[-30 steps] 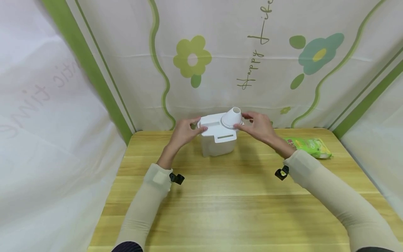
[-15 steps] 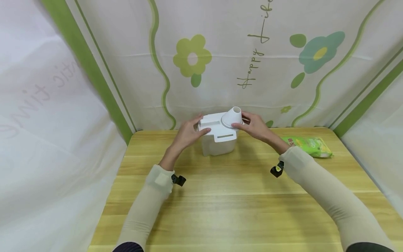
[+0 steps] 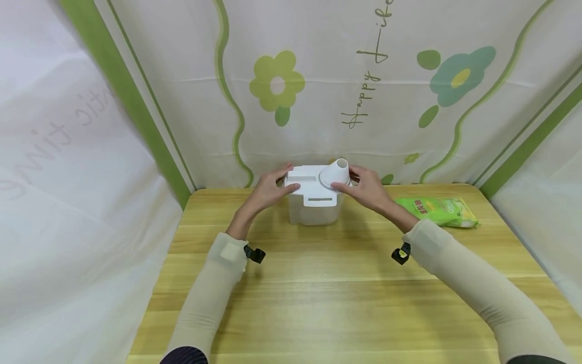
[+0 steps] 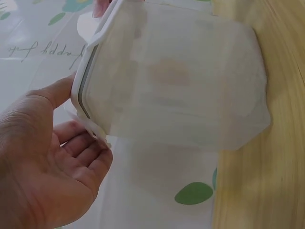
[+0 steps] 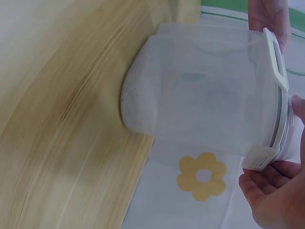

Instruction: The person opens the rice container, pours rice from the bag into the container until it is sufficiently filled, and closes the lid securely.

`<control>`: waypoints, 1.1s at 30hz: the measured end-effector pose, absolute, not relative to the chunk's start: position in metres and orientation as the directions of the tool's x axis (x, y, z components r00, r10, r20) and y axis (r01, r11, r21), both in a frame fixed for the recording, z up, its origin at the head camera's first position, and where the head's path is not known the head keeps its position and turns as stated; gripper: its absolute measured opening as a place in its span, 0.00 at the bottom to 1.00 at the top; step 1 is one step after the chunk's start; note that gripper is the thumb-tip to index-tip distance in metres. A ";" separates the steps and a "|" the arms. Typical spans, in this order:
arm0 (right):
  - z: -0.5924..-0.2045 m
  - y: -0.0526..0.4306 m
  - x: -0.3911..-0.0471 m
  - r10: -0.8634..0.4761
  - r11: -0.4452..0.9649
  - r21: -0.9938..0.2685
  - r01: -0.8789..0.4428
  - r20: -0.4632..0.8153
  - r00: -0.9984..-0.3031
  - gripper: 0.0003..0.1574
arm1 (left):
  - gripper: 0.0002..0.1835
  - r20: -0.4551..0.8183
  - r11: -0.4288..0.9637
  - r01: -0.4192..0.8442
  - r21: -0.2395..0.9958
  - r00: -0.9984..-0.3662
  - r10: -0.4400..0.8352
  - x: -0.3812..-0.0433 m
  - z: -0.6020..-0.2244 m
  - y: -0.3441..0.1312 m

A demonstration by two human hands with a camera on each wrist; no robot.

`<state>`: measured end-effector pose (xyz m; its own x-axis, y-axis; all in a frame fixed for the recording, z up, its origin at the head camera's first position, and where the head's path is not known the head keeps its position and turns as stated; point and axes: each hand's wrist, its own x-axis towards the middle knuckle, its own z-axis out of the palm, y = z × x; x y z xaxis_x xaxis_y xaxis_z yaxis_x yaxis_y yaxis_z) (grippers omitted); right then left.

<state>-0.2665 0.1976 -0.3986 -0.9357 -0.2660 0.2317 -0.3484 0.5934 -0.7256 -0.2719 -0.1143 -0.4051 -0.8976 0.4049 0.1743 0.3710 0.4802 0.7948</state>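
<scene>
A translucent food storage container stands upright near the table's back edge, with a pale grainy layer inside at its bottom. Its white lid carries a cone-shaped spout cap on the right and a slotted tab in front. My left hand holds the lid's left end, thumb on the front edge and fingers at a side flap. At the opposite end my right hand grips the lid, its thumb near the cone's base and fingers beneath another side flap.
A green printed plastic bag lies on the wooden table, right of the container and behind my right forearm. A white curtain with flowers and lettering hangs directly behind the table.
The container has turned slightly, so its tabbed front faces me more squarely. Both hands have stayed at the lid's ends, with small shifts of the fingers and wrists.
</scene>
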 end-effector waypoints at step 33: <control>-0.425 0.239 -0.277 -0.429 0.299 -0.891 -0.342 0.195 -0.882 0.47 | 0.43 0.299 0.698 0.607 0.380 -0.794 0.529 -0.253 -0.390 -0.088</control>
<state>-0.2767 0.2390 -0.4254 -0.8819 -0.4293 0.1946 -0.3420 0.2987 -0.8910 -0.2534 -0.0877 -0.3896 -0.7943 0.5291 0.2986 0.6075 0.6975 0.3800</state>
